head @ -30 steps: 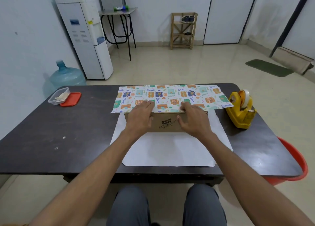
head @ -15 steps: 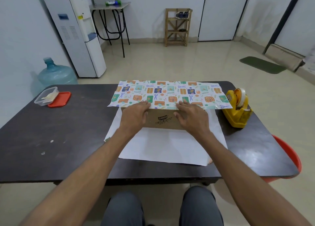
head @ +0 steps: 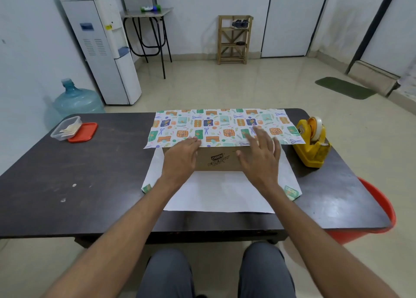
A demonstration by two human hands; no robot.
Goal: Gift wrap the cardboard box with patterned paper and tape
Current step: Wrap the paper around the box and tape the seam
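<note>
Box sits mid-table, brown printed side facing the person, parked on the white back of the paper. The paper's far flap is pulled over the top, pattern up, and its edge ends about at the box's near top edge. The near half lies flat on the table toward the person, with 2 corners curled up showing pattern.

Left hand is flat, fingers straight, pressing the flap edge down near the box's left end. Right hand has its fingers spread wide over the right part of the flap. Can't tell if it's touching the paper or just above it, it's a bit blurry.

My read: this is step 1 of the wrap, first flap laid on, no tape that I can see. Next move probably needs 1 hand pinning the flap while the other goes for tape. The dispenser is just right of the paper, so the right hand is the obvious pick. After that the near half has to come up and overlap.

Around it: dark table, a clear tub with a red lid touching it at the far left, and a red bucket on the floor at the right.
</note>
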